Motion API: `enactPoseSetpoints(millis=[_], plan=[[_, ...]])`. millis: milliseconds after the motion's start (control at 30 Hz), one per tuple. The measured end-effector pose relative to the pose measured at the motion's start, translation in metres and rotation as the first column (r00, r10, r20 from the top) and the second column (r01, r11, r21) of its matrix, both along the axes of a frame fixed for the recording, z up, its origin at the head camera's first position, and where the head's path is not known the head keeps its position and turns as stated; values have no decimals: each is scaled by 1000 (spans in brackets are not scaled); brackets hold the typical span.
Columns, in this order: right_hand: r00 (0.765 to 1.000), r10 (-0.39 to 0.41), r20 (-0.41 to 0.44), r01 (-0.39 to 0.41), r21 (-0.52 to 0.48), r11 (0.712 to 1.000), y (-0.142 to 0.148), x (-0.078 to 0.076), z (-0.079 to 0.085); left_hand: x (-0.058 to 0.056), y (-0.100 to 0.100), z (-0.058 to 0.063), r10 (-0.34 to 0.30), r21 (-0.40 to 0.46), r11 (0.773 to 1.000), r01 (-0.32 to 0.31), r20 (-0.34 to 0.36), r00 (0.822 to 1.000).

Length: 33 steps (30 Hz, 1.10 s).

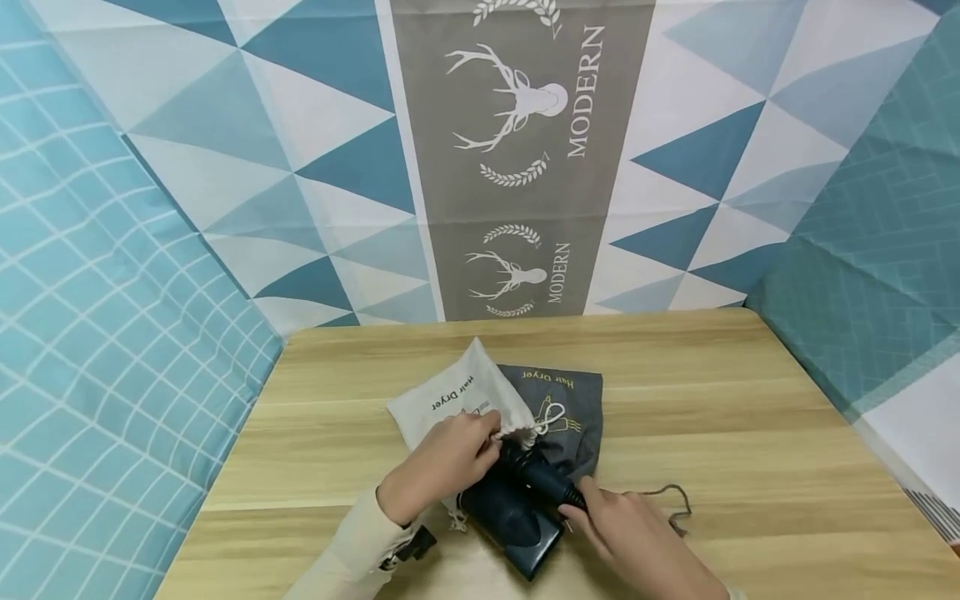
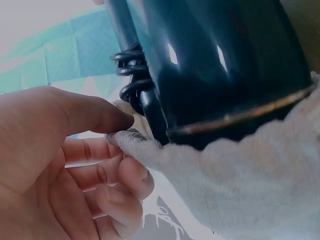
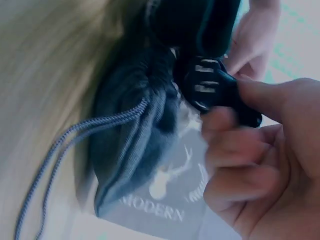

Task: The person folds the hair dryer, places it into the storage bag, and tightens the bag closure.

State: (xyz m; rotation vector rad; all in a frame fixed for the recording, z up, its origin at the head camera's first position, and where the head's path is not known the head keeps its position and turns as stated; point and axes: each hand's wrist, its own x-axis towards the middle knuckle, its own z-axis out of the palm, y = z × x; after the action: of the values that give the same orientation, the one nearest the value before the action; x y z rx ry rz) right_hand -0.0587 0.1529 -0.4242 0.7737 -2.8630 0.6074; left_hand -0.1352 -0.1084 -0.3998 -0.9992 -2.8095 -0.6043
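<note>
A dark blue hair dryer (image 1: pixel 498 508) lies across the mouth of a cream drawstring bag (image 1: pixel 450 400) printed "Hair Dryer". My left hand (image 1: pixel 450 458) pinches the edge of that bag's opening between thumb and fingers. In the left wrist view, the rounded end of the dryer (image 2: pixel 225 65) sits just inside the gathered cloth rim (image 2: pixel 240 160), with coiled black cord (image 2: pixel 132 67) beside it. With thumb and fingers, my right hand (image 1: pixel 630 525) grips the dryer's handle (image 1: pixel 551 483) near its cord end. Pale switch markings show on the handle (image 3: pixel 205 82) in the right wrist view.
A dark grey drawstring bag (image 1: pixel 577 400), also marked "Hair Dryer", lies partly under the cream one. Its grey cord (image 1: pixel 678 500) trails right over the wooden table (image 1: pixel 712 400). Patterned cloth (image 1: pixel 345 150) hangs behind the table, with blue cloth (image 1: pixel 97 317) at the left.
</note>
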Motion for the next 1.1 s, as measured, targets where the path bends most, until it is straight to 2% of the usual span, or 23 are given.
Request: enactPoseSetpoints(millis=[67,133,200,300,333,400,533,567,600,667,800,867,1000,1100], plan=[[998,-11,65,11,0,1000,-3,-1,0,0,-3,0,-2,17,1000,2,9,1000],[997,-28,65,30,-28,999,-5,-3,-2,0,-6,1,-4,33,999,3,26,1000],[999,-32,11,33,-76,997,-7,-5,-5,0,-9,2,2,46,999,-3,32,999],[985,22,-170,-47,-144,988,-9,-8,-10,-1,-12,3,-2,48,999,0,35,999],[970,47,-239,-88,-162,983,-10,-9,-11,-1,-13,3,-2,46,999,1,32,999],[923,100,-373,-172,-165,971,-12,-10,-12,0,-15,5,2,50,999,-3,22,1000],[794,182,-580,-302,-116,946,-17,-14,-9,2,-20,10,12,72,997,-12,-5,1000],[771,184,-609,-311,-110,944,-18,-16,-7,2,-21,12,11,80,997,-10,-13,1000],[765,176,-620,-313,-119,942,-18,-17,-6,3,-22,14,8,85,996,-6,-22,1000],[772,144,-619,-307,-166,937,-19,-20,-3,5,-25,19,5,99,995,-1,-33,999],[853,42,-520,-232,-305,924,-18,-24,2,11,-32,26,-4,130,991,6,-16,1000],[870,0,-492,-195,-346,918,-19,-26,1,12,-34,28,-23,143,990,21,11,1000],[886,-47,-461,-147,-377,915,-26,-29,-2,13,-36,29,-49,148,988,43,39,998],[903,-49,-427,-127,-375,918,-34,-29,-5,12,-38,28,-24,146,989,21,18,1000]])
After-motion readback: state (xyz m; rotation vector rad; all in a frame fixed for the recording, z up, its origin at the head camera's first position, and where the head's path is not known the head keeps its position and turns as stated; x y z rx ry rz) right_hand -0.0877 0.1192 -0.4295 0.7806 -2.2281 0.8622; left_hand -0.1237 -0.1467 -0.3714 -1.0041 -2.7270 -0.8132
